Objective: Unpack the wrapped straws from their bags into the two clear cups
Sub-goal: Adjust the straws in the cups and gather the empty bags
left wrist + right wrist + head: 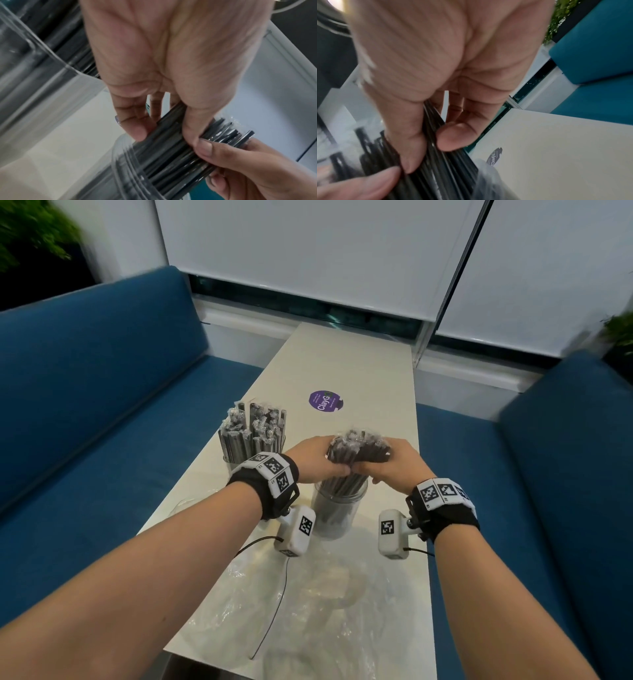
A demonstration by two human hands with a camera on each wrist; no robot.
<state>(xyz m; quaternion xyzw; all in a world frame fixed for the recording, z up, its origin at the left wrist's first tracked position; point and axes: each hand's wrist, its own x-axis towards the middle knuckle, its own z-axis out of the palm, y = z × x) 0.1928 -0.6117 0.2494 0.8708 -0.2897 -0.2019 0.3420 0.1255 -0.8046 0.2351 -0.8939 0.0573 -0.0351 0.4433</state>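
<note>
A bundle of black wrapped straws [358, 450] stands in the near clear cup [337, 508] at the middle of the table. My left hand [317, 462] grips the bundle's top from the left, my right hand [387, 465] from the right. In the left wrist view my left hand [171, 129] curls round the straws [180, 155] above the cup's rim [125, 162]. The right wrist view has my right hand [426, 148] pinching the straws [440, 173]. The far clear cup [233, 457], left of my hands, is packed with wrapped straws [253, 429].
Empty clear plastic bags [308, 594] lie crumpled on the near part of the white table [376, 378]. A purple round sticker [325, 401] is on the table beyond the cups. Blue sofas [102, 405] flank the table on both sides.
</note>
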